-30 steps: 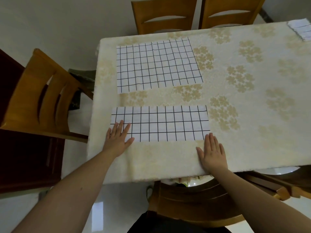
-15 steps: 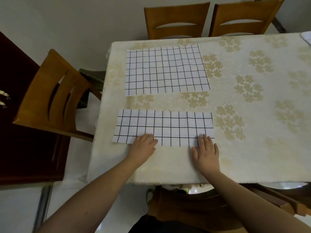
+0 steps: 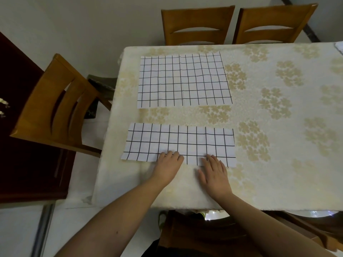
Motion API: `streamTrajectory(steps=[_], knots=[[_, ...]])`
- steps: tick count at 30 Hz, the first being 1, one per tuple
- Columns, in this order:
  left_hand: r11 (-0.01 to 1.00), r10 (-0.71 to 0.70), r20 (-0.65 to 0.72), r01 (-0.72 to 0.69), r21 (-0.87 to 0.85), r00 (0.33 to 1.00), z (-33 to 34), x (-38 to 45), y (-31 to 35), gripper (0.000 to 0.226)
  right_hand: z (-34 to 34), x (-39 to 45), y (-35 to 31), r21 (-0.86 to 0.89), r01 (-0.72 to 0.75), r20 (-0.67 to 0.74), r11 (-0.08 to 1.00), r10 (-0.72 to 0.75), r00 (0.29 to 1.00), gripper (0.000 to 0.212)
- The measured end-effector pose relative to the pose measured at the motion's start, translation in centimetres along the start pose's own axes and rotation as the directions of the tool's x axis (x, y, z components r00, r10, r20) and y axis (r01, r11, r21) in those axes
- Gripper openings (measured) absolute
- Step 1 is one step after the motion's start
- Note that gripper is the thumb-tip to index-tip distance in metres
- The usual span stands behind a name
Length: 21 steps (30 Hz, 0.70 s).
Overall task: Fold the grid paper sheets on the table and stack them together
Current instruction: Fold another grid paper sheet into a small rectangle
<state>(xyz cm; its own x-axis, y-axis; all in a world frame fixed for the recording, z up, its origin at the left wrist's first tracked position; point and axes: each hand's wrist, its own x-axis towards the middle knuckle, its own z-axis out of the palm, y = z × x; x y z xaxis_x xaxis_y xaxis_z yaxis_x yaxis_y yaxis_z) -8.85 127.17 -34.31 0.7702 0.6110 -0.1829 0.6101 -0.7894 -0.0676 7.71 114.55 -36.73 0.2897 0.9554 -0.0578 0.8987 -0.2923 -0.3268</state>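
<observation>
A folded grid paper sheet [image 3: 179, 143] lies as a long strip near the front of the table [image 3: 278, 173]. My left hand [image 3: 168, 166] rests on its near edge, fingers curled onto the paper. To its right, my right hand [image 3: 213, 171] lies flat with fingertips on the same near edge. Neither hand grips the paper. Farther back, a larger unfolded grid sheet [image 3: 182, 80] lies flat.
The table has a cream floral cloth. Another grid paper's corner [image 3: 339, 49] shows at the far right edge. Two wooden chairs [image 3: 237, 25] stand behind the table, one wooden chair [image 3: 55, 106] at the left, and another chair [image 3: 204, 230] below the front edge.
Both hands slid inward along the folded strip's near edge: the left from the left corner toward the middle, the right from the right corner leftward.
</observation>
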Motion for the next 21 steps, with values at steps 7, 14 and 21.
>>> streamTrajectory(steps=[7,14,21], knots=[[0.999,0.011,0.013,-0.01,-0.047,1.0,-0.4,-0.1,0.0,0.058,-0.7,1.1,0.2,0.042,0.03,-0.045,0.999,-0.028,0.999,0.05],[0.989,0.054,-0.085,-0.065,-0.136,0.995,1.9,-4.4,-1.0,0.054,-1.2,2.5,-0.3,0.116,0.059,-0.048,0.992,-0.054,0.997,0.048],[0.783,-0.459,-0.041,0.382,-0.49,0.887,3.7,-9.1,-0.5,0.036,-1.2,5.6,-1.9,0.171,0.05,0.089,0.984,-0.066,0.994,0.035]])
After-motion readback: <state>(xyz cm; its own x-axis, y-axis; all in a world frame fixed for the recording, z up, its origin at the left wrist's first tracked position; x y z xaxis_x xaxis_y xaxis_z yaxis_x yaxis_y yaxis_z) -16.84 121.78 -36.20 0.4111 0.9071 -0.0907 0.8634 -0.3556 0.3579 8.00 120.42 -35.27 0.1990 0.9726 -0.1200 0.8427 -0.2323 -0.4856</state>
